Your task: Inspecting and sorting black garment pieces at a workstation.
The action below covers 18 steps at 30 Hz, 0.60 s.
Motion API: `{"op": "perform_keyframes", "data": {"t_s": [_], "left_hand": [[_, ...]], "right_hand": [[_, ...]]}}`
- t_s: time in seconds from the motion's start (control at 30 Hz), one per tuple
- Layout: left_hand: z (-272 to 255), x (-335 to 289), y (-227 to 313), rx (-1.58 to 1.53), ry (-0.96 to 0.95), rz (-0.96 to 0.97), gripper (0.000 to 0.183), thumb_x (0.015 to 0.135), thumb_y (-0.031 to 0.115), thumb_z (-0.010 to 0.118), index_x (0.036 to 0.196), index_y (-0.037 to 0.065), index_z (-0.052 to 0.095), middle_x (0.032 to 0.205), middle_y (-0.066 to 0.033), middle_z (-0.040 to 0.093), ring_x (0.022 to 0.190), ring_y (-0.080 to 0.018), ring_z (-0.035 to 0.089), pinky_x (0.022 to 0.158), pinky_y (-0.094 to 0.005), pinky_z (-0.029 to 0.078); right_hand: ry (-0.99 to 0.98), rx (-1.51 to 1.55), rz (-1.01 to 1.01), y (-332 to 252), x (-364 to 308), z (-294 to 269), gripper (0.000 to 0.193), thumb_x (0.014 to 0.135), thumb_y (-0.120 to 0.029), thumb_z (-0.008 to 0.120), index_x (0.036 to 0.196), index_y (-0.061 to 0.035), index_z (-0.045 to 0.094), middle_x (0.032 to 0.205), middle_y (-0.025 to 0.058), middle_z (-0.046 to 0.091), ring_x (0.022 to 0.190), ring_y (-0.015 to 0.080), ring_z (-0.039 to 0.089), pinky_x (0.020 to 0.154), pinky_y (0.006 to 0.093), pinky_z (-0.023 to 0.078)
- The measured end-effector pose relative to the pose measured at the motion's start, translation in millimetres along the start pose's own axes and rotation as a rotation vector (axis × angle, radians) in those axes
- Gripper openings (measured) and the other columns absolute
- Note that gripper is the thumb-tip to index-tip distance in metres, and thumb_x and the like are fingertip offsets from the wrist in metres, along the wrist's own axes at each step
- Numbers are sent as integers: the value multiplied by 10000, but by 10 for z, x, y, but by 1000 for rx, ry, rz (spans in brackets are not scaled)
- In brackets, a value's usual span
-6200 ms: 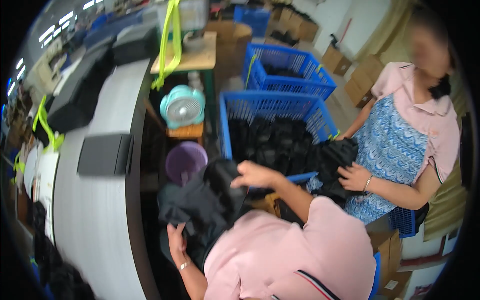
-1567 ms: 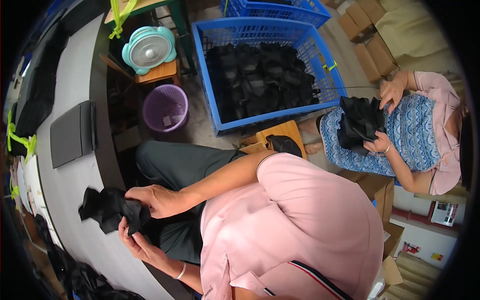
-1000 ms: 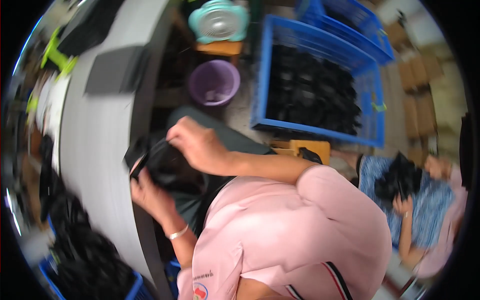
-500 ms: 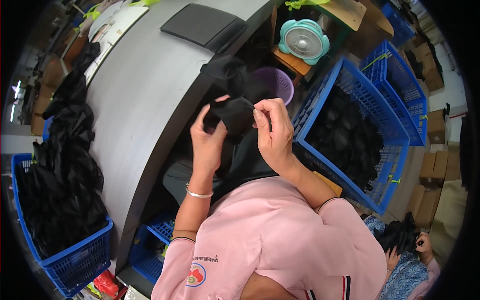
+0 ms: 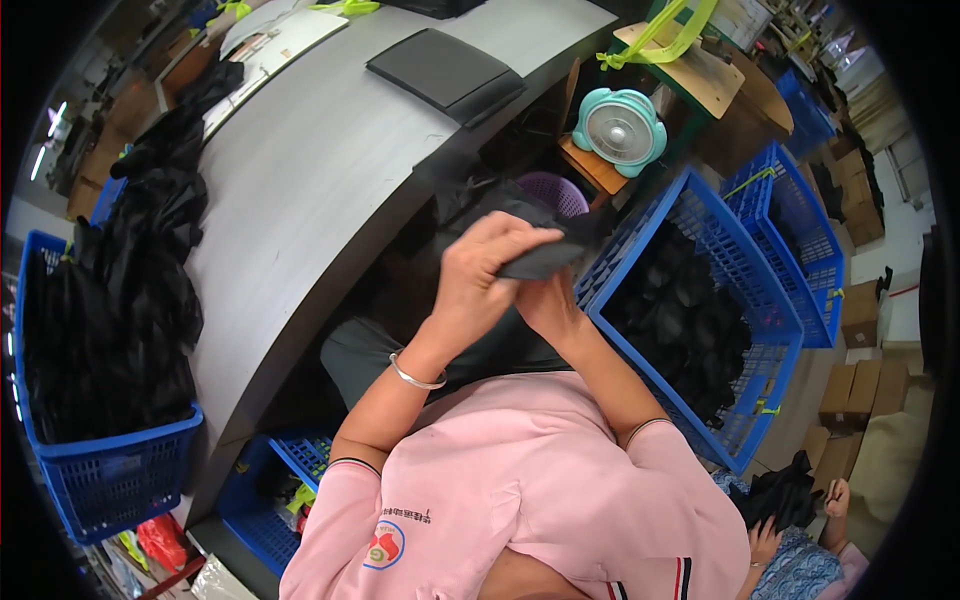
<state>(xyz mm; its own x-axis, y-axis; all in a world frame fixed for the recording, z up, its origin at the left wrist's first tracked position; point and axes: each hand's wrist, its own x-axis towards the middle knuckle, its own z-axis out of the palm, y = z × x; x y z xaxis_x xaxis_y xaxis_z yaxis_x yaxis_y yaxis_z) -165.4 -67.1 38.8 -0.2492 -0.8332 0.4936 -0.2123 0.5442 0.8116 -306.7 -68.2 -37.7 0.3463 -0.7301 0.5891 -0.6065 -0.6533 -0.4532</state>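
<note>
A black piece of fabric is held up in front of me, over my lap. My left hand is closed on it, the fingers laid across its upper side and the thumb below. Under the same piece, my right hand comes up from the right, its fingertips hidden behind the cloth. More black cloth spreads out beyond my hands toward the table edge, blurred in places. I cannot see where one piece ends and another begins.
A grey table curves along my left, bearing a dark flat panel. Blue crates of black cloth stand left and right. Ahead are a purple basket and a teal fan. Another person's hands hold black cloth, lower right.
My left hand has swung right and over the fabric. The right hand has dropped beneath it, and the piece has turned flatter. The view has shifted slightly.
</note>
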Motion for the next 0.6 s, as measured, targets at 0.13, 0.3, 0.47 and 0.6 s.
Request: {"op": "perform_keyframes", "data": {"t_s": [0.13, 0.3, 0.47, 0.6], "left_hand": [[279, -173, 52, 121, -99, 176, 348, 711, -18, 684, 1030, 102, 753, 859, -63, 646, 782, -236, 620, 688, -312, 499], [618, -504, 193, -41, -267, 205, 449, 633, -80, 638, 1042, 78, 732, 904, -62, 641, 842, -241, 620, 693, -325, 505], [655, -657, 269, -216, -531, 226, 380, 760, 148, 800, 1117, 61, 705, 1044, -91, 639, 967, -255, 619, 841, -336, 502], [399, -516, 174, -14, 34, 53, 497, 790, 196, 805, 1238, 50, 646, 1299, -120, 576, 1213, -278, 526, 995, -368, 436]], "right_hand": [[-102, 727, 198, 300, -318, -21, 183, 912, -55, 596, 1095, -38, 601, 1060, 139, 638, 949, 298, 637, 853, 400, 515], [64, 1879, 836, 294, 417, 104, 441, 998, -132, 541, 1409, -6, 440, 1284, 210, 570, 1146, 290, 593, 929, 418, 515], [212, 1503, 535, 609, 388, 251, 591, 1021, -282, 557, 1526, -113, 301, 1446, 126, 477, 1210, 257, 552, 894, 383, 501], [139, 1722, 783, 653, 360, 134, 502, 1035, -334, 511, 1463, -92, 410, 1412, 117, 524, 1253, 254, 541, 959, 398, 492]]}}
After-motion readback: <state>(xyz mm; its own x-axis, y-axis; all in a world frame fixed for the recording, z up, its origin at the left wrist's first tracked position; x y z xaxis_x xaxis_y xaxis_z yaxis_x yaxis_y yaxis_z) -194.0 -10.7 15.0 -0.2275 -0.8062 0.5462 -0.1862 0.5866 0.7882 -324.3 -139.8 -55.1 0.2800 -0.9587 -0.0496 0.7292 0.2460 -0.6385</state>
